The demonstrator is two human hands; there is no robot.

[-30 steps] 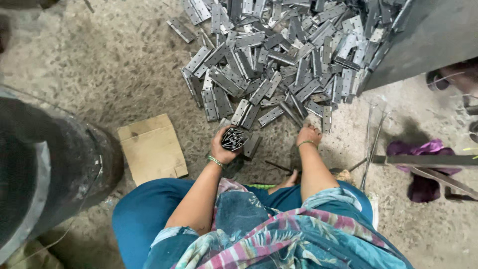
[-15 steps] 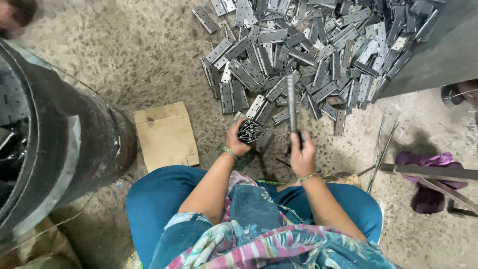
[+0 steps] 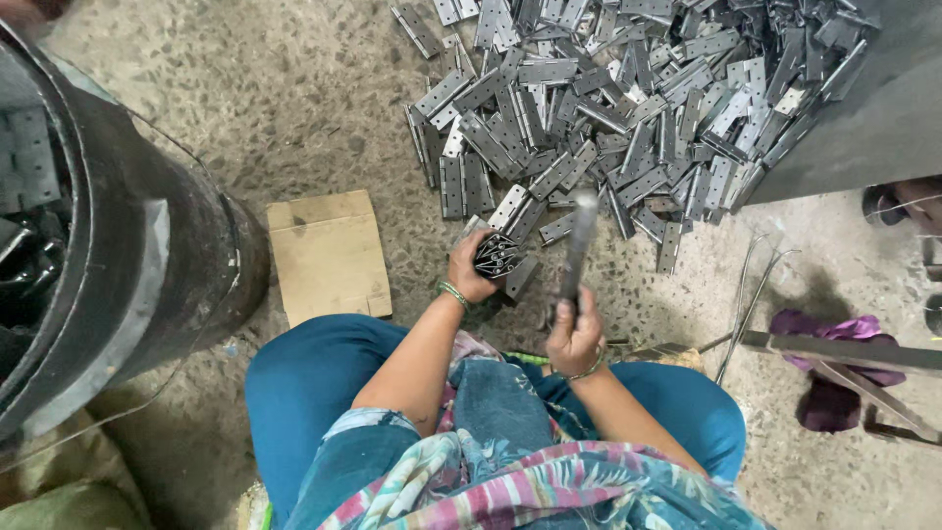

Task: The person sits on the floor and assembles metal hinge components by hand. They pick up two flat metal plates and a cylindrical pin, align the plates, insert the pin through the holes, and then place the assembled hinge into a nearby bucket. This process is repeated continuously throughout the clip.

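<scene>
On the floor just ahead of your knees, your left hand (image 3: 471, 275) is curled around a bundle of dark pins (image 3: 497, 254), gripped tight with the pin ends facing up toward the camera. A loose hinge (image 3: 520, 277) lies directly beside that bundle on the right, touching or nearly touching it; contact cannot be confirmed. Your right hand (image 3: 575, 336) is closed in a fist around the lower end of a metal rod (image 3: 578, 245), which may be a hammer handle; its head is blurred and cannot be identified. The rod's long axis runs away from you, nearly straight up the frame, with its far end over the near edge of the pile of hinges (image 3: 628, 118). The bundle sits to the left of the rod and slightly forward of your right hand, the two hands near each other but apart. The left hand is the nearer to the bundle, being on it. A flat piece of cardboard (image 3: 329, 255) lies to your left on the concrete floor (image 3: 294, 118), and beyond it stands a large dark drum (image 3: 128, 265).
</scene>
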